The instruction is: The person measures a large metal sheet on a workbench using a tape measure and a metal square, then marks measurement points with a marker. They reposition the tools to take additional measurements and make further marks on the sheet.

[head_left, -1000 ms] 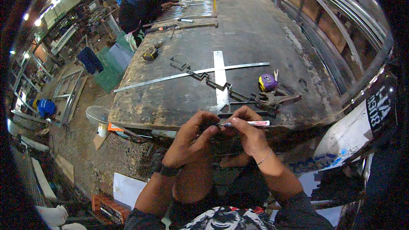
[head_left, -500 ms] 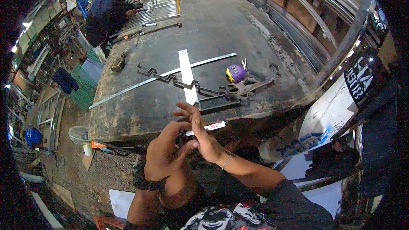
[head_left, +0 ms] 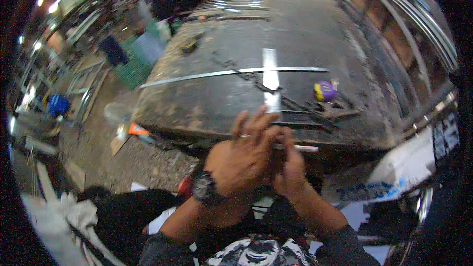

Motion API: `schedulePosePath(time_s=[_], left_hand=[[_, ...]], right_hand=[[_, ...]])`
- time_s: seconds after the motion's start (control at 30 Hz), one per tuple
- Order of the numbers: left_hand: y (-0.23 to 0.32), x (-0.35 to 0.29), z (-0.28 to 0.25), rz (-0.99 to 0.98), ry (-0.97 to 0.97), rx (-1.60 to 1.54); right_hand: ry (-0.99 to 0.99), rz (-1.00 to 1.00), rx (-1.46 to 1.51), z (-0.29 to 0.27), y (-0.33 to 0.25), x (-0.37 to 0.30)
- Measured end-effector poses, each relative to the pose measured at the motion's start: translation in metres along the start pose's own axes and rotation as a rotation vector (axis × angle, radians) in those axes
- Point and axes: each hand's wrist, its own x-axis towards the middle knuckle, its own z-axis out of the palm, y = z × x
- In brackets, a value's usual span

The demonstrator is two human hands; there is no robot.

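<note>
Now our right hand (head_left: 291, 170) grasps a slim white marker (head_left: 308, 149), which juts out to the right of its fingers. Our left hand (head_left: 242, 165) is just beside it, fingers stretched forward; its palm is hidden, so we cannot tell whether it holds anything. Beyond the fingers, on the tabletop (head_left: 315, 34), we see a bright flat bar (head_left: 270, 61) crossed by a long thin strip (head_left: 197, 76). Ahead and right sits a purple-and-yellow tape measure (head_left: 325, 91), near what seems, through the blur, dark bent metal (head_left: 274, 90).
</note>
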Motion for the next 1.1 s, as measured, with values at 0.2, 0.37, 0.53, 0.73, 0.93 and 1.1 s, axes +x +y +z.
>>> schedulePosePath(time_s=[0.2,0.37,0.53,0.73,0.93,1.1], left_hand=[[-0.025,-0.020,-0.007,-0.024,0.031,-0.335],[-0.122,-0.073,0.010,-0.595,0.106,-0.313],[-0.185,-0.108,0.062,-0.849,-0.189,0.297],[-0.153,-0.107,0.081,-0.673,-0.248,0.312],[-0.141,-0.082,0.073,-0.455,-0.124,0.007],[-0.096,-0.062,0.035,-0.607,0.233,-0.661]], right_hand=[[-0.008,-0.555,-0.411,-0.045,-0.095,0.039],[0.318,-1.196,-1.705,-0.113,-0.227,0.082],[0.399,-0.867,-2.446,-0.161,-0.254,0.104],[0.433,-0.383,-2.341,-0.173,-0.259,0.119],[0.329,-0.345,-2.308,-0.143,-0.255,0.131],[0.533,-0.119,-2.212,-0.122,-0.248,0.138]])
